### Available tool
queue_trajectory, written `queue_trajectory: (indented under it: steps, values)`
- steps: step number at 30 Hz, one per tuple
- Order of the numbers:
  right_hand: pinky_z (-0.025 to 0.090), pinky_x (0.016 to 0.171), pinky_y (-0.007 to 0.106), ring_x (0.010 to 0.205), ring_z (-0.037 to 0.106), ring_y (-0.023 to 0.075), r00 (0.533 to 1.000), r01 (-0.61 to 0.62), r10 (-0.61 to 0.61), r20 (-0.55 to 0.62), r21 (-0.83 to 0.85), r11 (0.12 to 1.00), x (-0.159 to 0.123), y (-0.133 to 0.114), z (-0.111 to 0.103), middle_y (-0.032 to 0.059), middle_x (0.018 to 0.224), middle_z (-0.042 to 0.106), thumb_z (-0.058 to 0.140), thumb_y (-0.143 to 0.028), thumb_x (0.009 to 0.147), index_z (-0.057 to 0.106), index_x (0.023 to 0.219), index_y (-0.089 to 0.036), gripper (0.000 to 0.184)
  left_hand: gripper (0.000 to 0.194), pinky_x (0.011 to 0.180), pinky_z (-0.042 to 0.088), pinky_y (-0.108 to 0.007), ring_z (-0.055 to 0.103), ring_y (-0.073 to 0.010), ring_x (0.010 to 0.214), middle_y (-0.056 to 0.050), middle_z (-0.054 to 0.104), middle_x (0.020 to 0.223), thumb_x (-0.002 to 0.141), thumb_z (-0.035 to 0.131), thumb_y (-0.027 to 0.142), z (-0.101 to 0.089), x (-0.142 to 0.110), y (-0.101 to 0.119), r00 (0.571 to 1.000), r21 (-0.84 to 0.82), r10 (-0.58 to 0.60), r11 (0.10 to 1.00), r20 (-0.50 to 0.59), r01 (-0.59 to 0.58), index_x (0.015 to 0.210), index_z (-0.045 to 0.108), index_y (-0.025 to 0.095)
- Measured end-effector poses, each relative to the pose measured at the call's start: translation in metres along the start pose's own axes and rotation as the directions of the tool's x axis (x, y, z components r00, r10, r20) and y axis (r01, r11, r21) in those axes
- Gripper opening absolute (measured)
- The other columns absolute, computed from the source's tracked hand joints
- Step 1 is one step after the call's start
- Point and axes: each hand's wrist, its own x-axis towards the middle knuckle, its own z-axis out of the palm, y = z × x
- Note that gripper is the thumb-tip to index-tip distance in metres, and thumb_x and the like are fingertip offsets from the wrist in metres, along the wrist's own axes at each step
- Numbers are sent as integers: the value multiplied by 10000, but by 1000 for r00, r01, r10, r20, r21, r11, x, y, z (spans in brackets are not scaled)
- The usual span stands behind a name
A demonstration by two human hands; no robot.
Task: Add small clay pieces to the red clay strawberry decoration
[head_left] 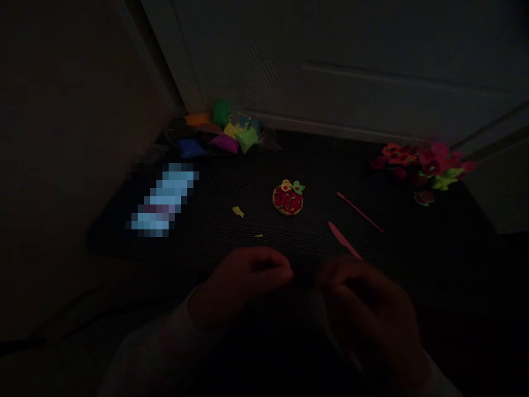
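The scene is very dark. My left hand (243, 281) and my right hand (363, 303) are close together at the near edge of a dark table (231, 193), fingers curled as if pinching; what they hold is hidden in the gloom. Beyond them lies a round red clay piece with yellow and green trim (288, 197). A small yellow clay scrap (238, 212) and a tinier bit (258, 235) lie to its left. Two pink modelling tools (359, 212) (343, 238) lie to the right, the nearer one reaching toward my right hand.
Several coloured clay bags (223, 135) are heaped at the far left corner against a white wall. A cluster of pink, red and green clay flowers (425, 165) sits far right. A blurred light-blue object (165, 201) lies on the left.
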Motion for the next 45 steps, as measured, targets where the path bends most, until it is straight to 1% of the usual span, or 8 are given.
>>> queue_trajectory:
  steps: [8, 13, 19, 27, 32, 36, 40, 45]
  values:
    - [483, 595, 232, 669, 586, 122, 986, -157, 159, -40, 49, 986, 6, 26, -4, -18, 704, 605, 647, -206, 688, 559, 686, -222, 90, 149, 635, 449, -244, 592, -145, 706, 19, 671, 758, 689, 614, 336, -16, 5, 9, 931, 420, 249, 899, -267, -121, 748, 641, 201]
    - [487, 699, 287, 766, 608, 146, 991, -132, 134, 4, -165, 978, 10, 32, -3, 5, 807, 657, 569, -261, 766, 624, 771, -232, 63, 183, 798, 415, -328, 552, -189, 861, -42, 648, 861, 779, 528, 302, -26, 29, 10, 720, 906, 677, 389, -156, -170, 827, 638, 163]
    - [498, 762, 323, 844, 613, 162, 997, -64, 73, 29, -239, 969, 9, 39, -7, 24, 876, 671, 474, -241, 823, 636, 872, -231, 169, 200, 817, 405, -393, 518, -227, 903, -65, 647, 888, 816, 472, 258, -38, 53, 10, 698, 996, 716, 63, -5, -58, 854, 649, 173]
    - [509, 575, 251, 643, 603, 135, 994, -101, 89, -64, -214, 972, 12, 38, -1, -12, 680, 637, 673, -246, 670, 599, 648, -216, 83, 161, 828, 403, -351, 528, -193, 885, -52, 647, 860, 786, 527, 242, -28, 44, 11, 705, 956, 709, 207, 0, -208, 820, 659, 156]
    - [521, 677, 261, 759, 631, 141, 999, 14, -21, -28, -229, 973, 11, 30, -2, -1, 796, 681, 556, -182, 767, 645, 785, -233, 104, 108, 765, 436, -250, 581, -132, 834, 15, 647, 861, 743, 593, 282, -10, 23, 18, 846, 711, 530, 617, -58, -337, 790, 668, 221]
    - [513, 725, 261, 835, 624, 136, 997, 76, -78, 3, -268, 961, 8, 22, -2, 0, 890, 680, 494, -139, 799, 629, 894, -243, 194, 76, 722, 438, -213, 597, -107, 786, 42, 651, 829, 737, 603, 260, 0, 14, 19, 903, 551, 428, 759, -21, -347, 755, 672, 234]
    - [507, 623, 234, 710, 618, 122, 994, 93, -103, -22, -284, 954, 9, 23, 1, -12, 755, 655, 581, -184, 757, 596, 756, -225, 44, 97, 713, 439, -226, 589, -118, 793, 25, 647, 844, 749, 590, 267, -1, 16, 16, 873, 642, 486, 682, -40, -350, 784, 664, 216]
    - [481, 723, 330, 716, 594, 151, 990, 143, -130, 64, -570, 809, 15, 48, -3, 7, 735, 636, 596, -293, 757, 574, 755, -200, 95, 135, 817, 401, -350, 538, -194, 873, -39, 652, 829, 775, 550, 242, -25, 36, 12, 688, 956, 726, 210, -11, -207, 798, 656, 162]
